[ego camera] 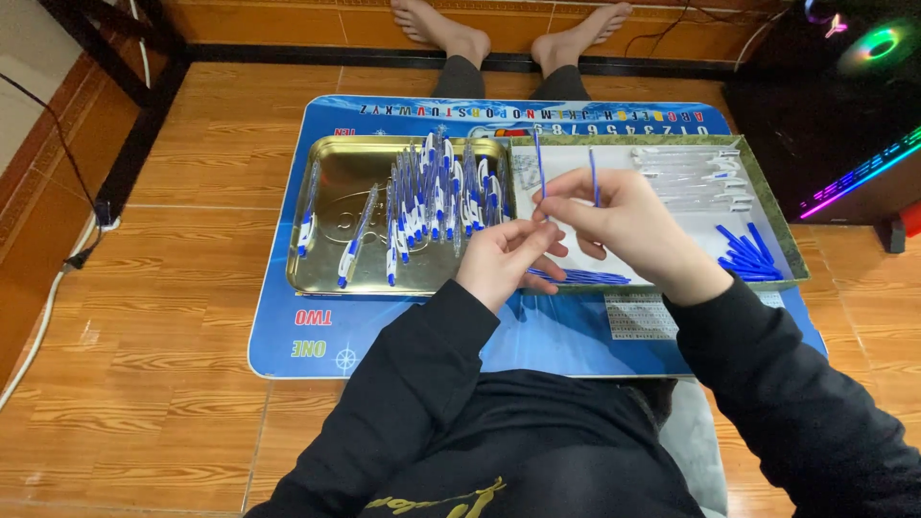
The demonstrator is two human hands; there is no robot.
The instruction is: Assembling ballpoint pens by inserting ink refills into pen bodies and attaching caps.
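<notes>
The left hand (501, 259) is sitting just below the middle of the view with its fingers curled narrow, their tips meeting the fingers of the right hand (624, 225), and a thin blue pen refill (539, 163) is standing up from where the two sets of fingertips meet. I cannot tell which hand is actually pinching that one. The right hand is gripping a second blue refill (594, 177), which is rising upright from between its thumb and fingers.

Toward nine o'clock from the hands, a gold metal tray (331, 273) is holding a spread of white-and-blue pens (436, 197). Toward three o'clock, a shallow green-rimmed tray (791, 245) is carrying clear pen barrels (691, 177) at its far end and a small pile of blue caps (748, 254) at its near right. More loose refills (580, 278) are lying just under the hands. Both trays are resting on a blue printed mat (288, 350) over the wooden floor (144, 384).
</notes>
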